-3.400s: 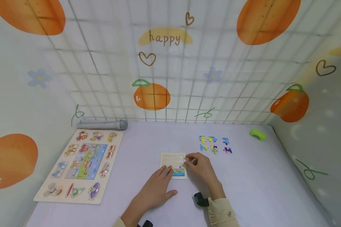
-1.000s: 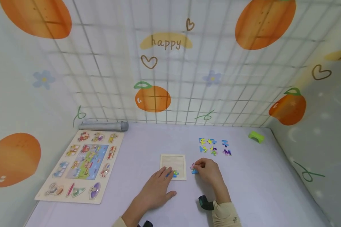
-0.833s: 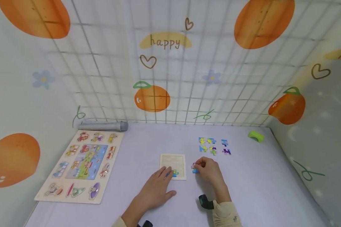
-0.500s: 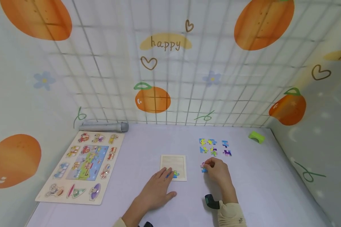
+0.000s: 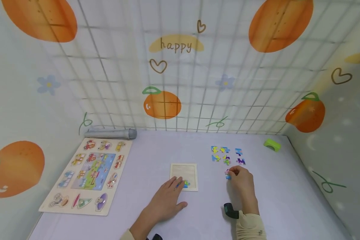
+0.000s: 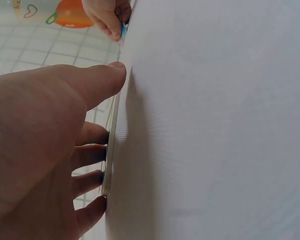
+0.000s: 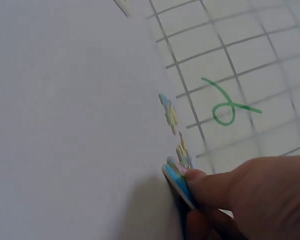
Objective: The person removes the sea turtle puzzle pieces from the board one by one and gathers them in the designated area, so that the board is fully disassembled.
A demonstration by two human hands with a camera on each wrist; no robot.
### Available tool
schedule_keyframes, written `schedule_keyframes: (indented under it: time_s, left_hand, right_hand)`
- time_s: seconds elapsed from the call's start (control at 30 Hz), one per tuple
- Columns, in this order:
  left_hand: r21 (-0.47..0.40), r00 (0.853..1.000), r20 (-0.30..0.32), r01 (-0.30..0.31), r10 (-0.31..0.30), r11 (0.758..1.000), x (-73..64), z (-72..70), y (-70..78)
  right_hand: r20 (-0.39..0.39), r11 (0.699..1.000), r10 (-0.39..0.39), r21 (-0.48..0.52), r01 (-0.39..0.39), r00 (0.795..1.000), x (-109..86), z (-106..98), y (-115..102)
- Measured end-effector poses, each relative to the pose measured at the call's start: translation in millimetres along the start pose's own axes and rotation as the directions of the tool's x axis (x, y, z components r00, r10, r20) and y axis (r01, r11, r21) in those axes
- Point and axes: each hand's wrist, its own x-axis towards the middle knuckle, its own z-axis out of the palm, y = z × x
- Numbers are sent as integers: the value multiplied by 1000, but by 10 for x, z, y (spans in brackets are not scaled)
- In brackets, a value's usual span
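My right hand [image 5: 242,179] pinches a pink and blue jigsaw piece [image 5: 227,174] just in front of the loose pieces; in the right wrist view thumb and fingers grip this piece [image 7: 178,183] by its side. My left hand [image 5: 165,200] lies with extended fingers on the lower left of a small wooden puzzle frame [image 5: 193,164]. Beside those fingertips, a green and blue jigsaw piece [image 5: 186,184] shows inside the frame; whatever lies beneath the fingers is hidden. Several loose jigsaw pieces [image 5: 215,158] are laid out in rows behind my right hand.
A large wooden picture board [image 5: 112,203] with vehicle shapes lies at the left. Behind it a grey tube [image 5: 108,134] runs along the wall. A green arch block [image 5: 272,145] stands at the back right. A curtained grid wall closes off the table's far side.
My right hand has lifted the pink and blue piece out of the frame and carried it rightward towards the loose pieces. The left hand has stayed on the frame.
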Motion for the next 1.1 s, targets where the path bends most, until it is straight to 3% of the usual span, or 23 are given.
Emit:
schedule_keyframes:
  time_s: [0.4,0.7,1.1]
  left_hand:
    - [-2,1000,1,7,-7,1000,10,68,-24]
    - [-7,1000,-7,4,-4,1000,10,70,-32]
    - [4,1000,-10,4,-4,1000,22,71,-26]
  right_hand:
    - [-67,996,81,40,-79,994,72,-137,131]
    - [-220,994,97,79,-81,971,167,-161,270]
    - [-277,991,118,97,-94,954,202,-182,319]
